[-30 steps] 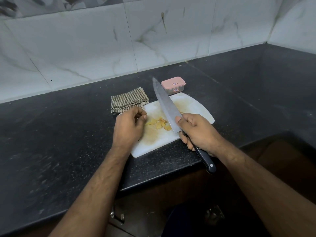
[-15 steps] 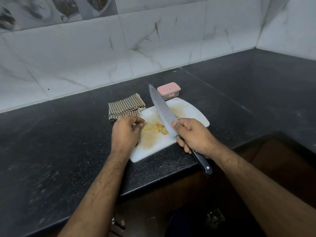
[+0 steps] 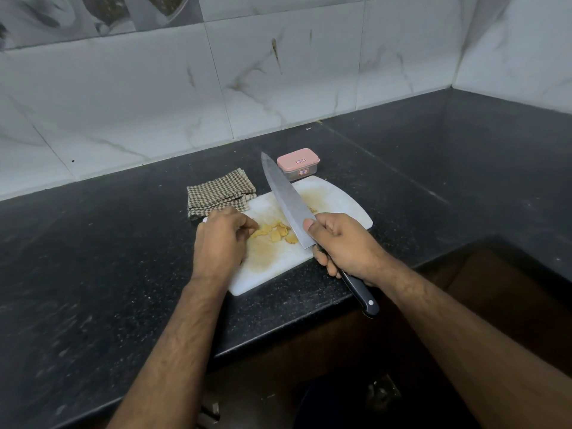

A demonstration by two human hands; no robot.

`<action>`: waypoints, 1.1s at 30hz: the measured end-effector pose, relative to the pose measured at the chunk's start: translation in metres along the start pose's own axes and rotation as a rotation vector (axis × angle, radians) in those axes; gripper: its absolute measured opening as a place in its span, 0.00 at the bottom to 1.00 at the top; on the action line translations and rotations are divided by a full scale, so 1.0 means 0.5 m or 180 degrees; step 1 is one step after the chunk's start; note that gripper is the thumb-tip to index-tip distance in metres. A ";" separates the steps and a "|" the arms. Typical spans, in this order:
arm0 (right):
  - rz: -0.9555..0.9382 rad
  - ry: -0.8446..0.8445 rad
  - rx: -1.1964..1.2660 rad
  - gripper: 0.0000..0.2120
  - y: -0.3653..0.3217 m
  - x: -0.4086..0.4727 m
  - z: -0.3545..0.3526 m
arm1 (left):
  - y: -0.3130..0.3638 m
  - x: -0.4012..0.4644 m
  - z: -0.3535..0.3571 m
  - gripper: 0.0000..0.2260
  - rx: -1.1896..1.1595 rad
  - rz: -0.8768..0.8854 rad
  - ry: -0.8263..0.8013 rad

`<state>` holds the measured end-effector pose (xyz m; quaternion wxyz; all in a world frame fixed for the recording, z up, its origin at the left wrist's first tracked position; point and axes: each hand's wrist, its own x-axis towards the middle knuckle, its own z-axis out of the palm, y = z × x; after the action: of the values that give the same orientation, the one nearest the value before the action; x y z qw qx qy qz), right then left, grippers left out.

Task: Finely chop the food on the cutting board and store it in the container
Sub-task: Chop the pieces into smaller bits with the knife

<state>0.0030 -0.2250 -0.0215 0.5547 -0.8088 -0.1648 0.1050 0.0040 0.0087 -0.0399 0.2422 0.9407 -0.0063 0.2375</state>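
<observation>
Several thin yellow food slices [image 3: 275,234] lie in a small heap on the stained white cutting board [image 3: 337,199]. My right hand [image 3: 343,243] grips a large chef's knife [image 3: 288,199] by its black handle, thumb on the blade's heel; the blade is raised, pointing away over the board, just right of the slices. My left hand [image 3: 221,239] rests on the board's left part with fingers curled, fingertips beside the slices. Whether it pinches a slice is hidden. A small container [image 3: 297,164] with a closed pink lid stands just behind the board.
A folded checked cloth [image 3: 219,195] lies at the board's back left corner. The black stone counter [image 3: 93,258] runs to a marble tiled wall behind and on the right. The counter's front edge is close below the board.
The view has tilted up a little, so everything sits lower in the frame. Both hands and the knife keep almost the same pose over the board.
</observation>
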 end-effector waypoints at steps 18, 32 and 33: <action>0.0034 0.0031 0.0001 0.17 0.000 0.001 0.000 | 0.011 -0.004 0.001 0.09 0.0170 0.0087 -0.0127; 0.0011 0.0051 0.0056 0.16 -0.002 0.000 0.000 | 0.024 -0.010 -0.002 0.12 0.0268 0.0221 -0.0415; 0.0014 0.0047 0.0053 0.16 -0.002 0.000 0.000 | 0.024 -0.010 -0.002 0.11 0.0234 0.0219 -0.0394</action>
<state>0.0027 -0.2248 -0.0204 0.5624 -0.8053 -0.1581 0.1016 -0.0022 -0.0021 -0.0358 0.1983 0.9611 -0.0448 0.1872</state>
